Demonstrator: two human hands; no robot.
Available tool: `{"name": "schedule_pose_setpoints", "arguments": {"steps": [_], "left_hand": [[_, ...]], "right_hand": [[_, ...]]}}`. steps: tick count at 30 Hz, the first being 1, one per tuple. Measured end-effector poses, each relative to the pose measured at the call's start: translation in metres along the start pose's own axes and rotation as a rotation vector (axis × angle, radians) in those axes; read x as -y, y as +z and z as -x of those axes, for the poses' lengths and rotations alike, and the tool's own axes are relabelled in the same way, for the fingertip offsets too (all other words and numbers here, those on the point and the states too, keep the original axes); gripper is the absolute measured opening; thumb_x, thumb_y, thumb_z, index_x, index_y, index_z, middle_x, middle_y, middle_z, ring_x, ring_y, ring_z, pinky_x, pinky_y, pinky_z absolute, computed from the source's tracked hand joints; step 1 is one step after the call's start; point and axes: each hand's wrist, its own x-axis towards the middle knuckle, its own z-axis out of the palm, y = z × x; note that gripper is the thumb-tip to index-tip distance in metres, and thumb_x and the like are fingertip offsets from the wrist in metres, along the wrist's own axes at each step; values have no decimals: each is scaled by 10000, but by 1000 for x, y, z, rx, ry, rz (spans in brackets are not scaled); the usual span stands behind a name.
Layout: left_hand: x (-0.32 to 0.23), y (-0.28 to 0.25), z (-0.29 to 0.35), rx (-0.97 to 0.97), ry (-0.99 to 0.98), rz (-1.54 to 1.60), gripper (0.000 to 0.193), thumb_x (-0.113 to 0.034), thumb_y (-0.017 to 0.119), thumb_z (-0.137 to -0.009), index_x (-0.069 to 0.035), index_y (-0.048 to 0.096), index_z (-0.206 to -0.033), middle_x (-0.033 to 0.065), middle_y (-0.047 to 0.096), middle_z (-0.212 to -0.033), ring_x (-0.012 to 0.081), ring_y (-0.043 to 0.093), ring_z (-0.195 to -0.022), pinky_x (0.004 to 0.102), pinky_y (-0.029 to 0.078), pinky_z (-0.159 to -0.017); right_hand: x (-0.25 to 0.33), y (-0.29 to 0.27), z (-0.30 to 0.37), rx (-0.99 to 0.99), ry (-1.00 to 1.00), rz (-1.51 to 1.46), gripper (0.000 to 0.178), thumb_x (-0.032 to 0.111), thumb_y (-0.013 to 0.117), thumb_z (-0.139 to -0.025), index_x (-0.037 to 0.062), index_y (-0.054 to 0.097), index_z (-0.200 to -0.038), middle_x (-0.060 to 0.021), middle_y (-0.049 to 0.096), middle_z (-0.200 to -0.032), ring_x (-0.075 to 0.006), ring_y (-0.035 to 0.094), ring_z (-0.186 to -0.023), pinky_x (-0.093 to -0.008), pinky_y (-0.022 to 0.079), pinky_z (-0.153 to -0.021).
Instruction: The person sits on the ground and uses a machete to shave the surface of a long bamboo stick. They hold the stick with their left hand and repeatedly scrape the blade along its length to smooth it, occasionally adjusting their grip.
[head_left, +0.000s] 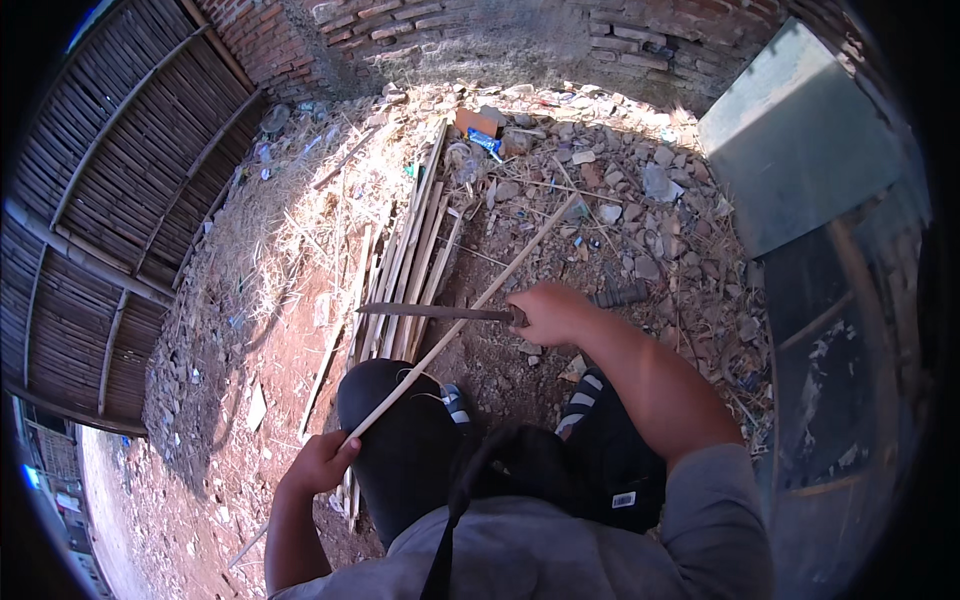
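Observation:
My left hand is closed around the lower part of a long, thin bamboo strip. The strip runs slantwise over my knee and away to the upper right. My right hand grips the handle of a machete, its long dark blade pointing left. The blade crosses the strip around its middle; whether the two touch, I cannot tell. Beyond my knee, a pile of split bamboo strips lies lengthwise on the ground, partly hidden by the blade and my leg.
Stones and rubble cover the ground ahead and to the right. A woven bamboo wall stands on the left, a brick wall at the back. Grey panels lean on the right. A blue wrapper lies beyond the pile.

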Motion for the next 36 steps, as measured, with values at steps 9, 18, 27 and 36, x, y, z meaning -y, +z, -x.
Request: {"name": "schedule_pose_setpoints", "arguments": {"steps": [9, 18, 27, 36], "left_hand": [[13, 16, -4, -72, 33, 136, 542, -473, 530, -1046, 45, 648, -939, 192, 637, -742, 251, 602, -713, 423, 490, -711], [5, 4, 7, -43, -17, -29, 471, -437, 613, -996, 9, 634, -845, 195, 618, -693, 327, 618, -662, 455, 484, -656], [2, 14, 19, -44, -50, -43, 517, -458, 578, -1010, 28, 636, -845, 237, 630, -718, 395, 643, -699, 463, 488, -665], [17, 10, 6, -26, 31, -41, 553, -488, 562, -1021, 38, 647, -871, 209, 622, -715, 308, 594, -667, 455, 473, -660]], "right_hand": [[-70, -10, 3, -360, 250, -133, 397, 307, 743, -869, 34, 704, -1155, -181, 723, -947, -364, 708, -921, -483, 550, -819], [-17, -19, 3, 44, 58, -49, 375, 300, 748, -857, 30, 702, -1113, -183, 718, -940, -363, 706, -916, -487, 544, -813], [3, -20, 14, 39, 67, 61, 341, 314, 745, -864, 45, 699, -1068, -188, 707, -921, -367, 702, -908, -503, 536, -805], [-63, -31, 2, -264, 327, -162, 336, 281, 743, -855, 37, 695, -1080, -173, 724, -934, -356, 708, -894, -470, 545, -810]]}}
